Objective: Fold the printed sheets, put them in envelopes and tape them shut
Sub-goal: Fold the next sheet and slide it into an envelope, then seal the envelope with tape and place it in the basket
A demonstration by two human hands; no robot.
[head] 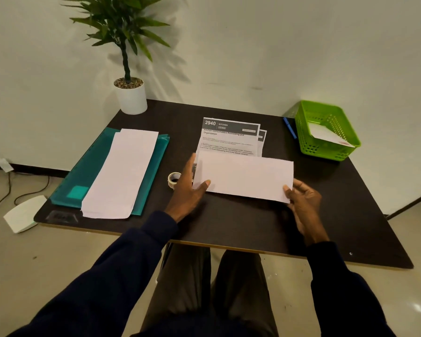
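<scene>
A folded white sheet (243, 177) lies across the middle of the black table (229, 222), held at both ends. My left hand (188, 188) grips its left edge, thumb on top. My right hand (301, 203) pinches its lower right corner. Behind it lies a small stack of printed sheets (230, 137) headed "2940 KITCHEN". A pile of white envelopes (122, 173) rests on a teal folder (83, 171) at the left. A small roll of tape (173, 180) stands just left of my left hand.
A green plastic basket (326, 130) with a white envelope inside sits at the back right, a blue pen (289, 127) beside it. A potted plant (131, 93) stands at the back left corner. A white device (22, 215) lies on the floor at left.
</scene>
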